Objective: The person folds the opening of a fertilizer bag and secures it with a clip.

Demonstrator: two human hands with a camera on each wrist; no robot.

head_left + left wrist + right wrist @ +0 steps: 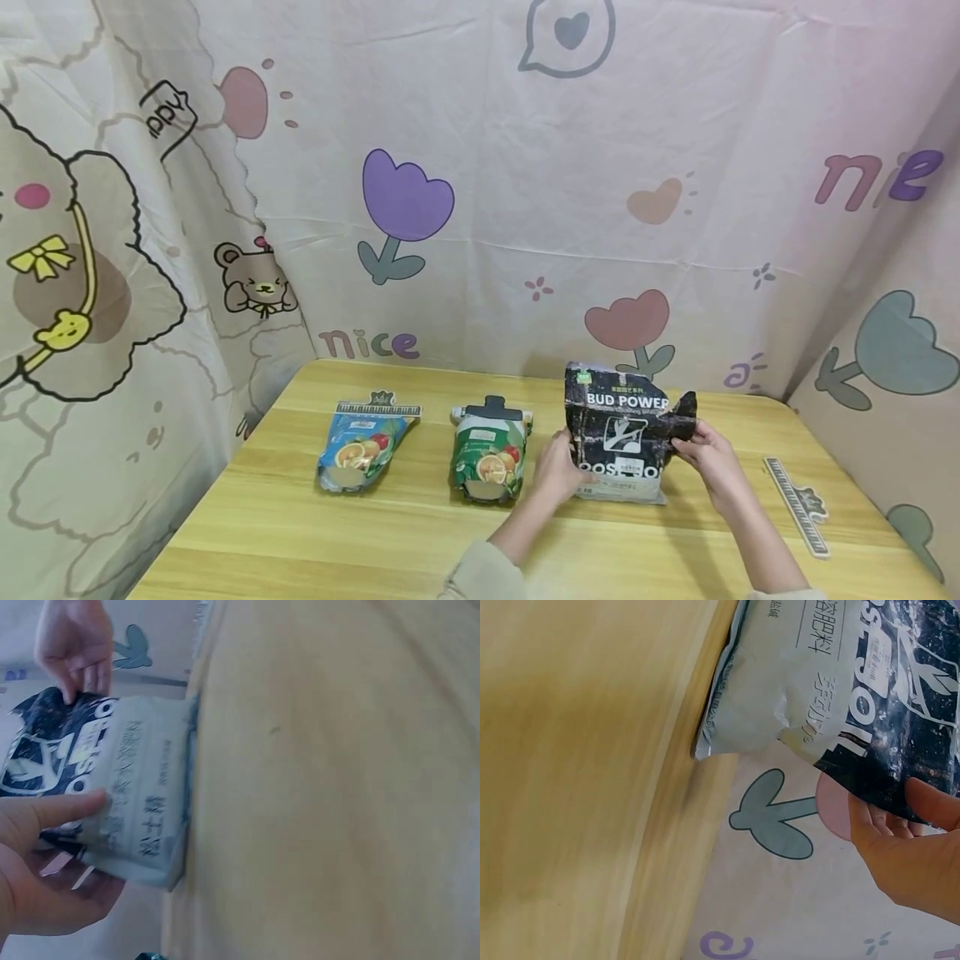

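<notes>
A black and grey fertilizer bag (624,433) labelled BUD POWER stands upright on the table, its top crumpled and uneven. My left hand (557,468) grips its lower left side; in the left wrist view the thumb (71,808) lies across the front and the fingers go behind. On the other side, my right hand (708,458) pinches the black upper right edge. The right wrist view shows that edge between the thumb (930,801) and fingers. Some of the left hand's fingers are hidden behind the bag in the head view.
Left of the hands are a green bag (491,458) with a dark clip (492,408) across its top and a blue bag (358,450) with a keyboard-patterned clip (378,409). Another keyboard-patterned clip (798,508) lies at the table's right. Printed cloth (487,167) hangs behind the wooden table (300,542).
</notes>
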